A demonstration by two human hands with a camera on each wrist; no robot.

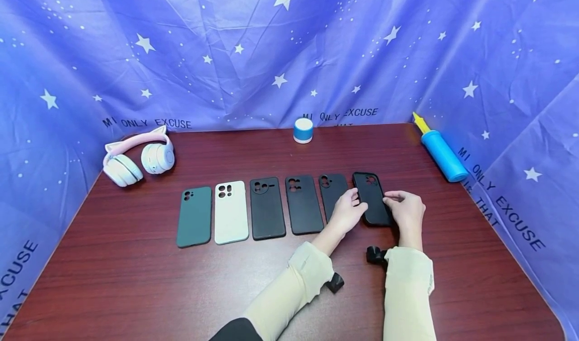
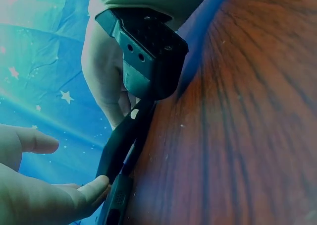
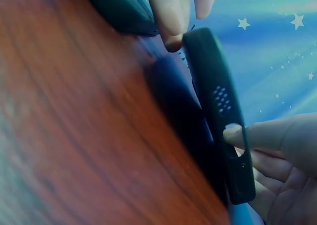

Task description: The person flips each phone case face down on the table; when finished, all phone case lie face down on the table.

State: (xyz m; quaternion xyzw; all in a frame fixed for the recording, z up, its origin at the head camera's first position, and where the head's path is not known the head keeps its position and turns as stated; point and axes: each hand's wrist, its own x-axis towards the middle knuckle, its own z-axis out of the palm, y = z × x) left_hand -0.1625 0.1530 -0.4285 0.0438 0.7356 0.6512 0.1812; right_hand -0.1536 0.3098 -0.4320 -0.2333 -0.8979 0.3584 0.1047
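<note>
A black phone case (image 1: 373,200) with a raised rim ends the row on the right, its camera cutout at the upper right. My left hand (image 1: 347,211) is at its left side, a fingertip touching the edge, the thumb apart in the left wrist view. On the right side my right hand (image 1: 407,213) pinches the case, with the thumb tip at the port cutout in the right wrist view. That view shows the case (image 3: 220,116) tilted, its lower edge towards me. A neighbouring black case (image 1: 333,188) is partly covered by my left hand.
Leftward in the row lie two more black cases (image 1: 305,205) (image 1: 268,210), a cream case (image 1: 231,215) and a green case (image 1: 194,220). Headphones (image 1: 156,157) stand back left, a blue-and-white cylinder (image 1: 303,131) at the back, a blue pump (image 1: 443,155) at the right edge.
</note>
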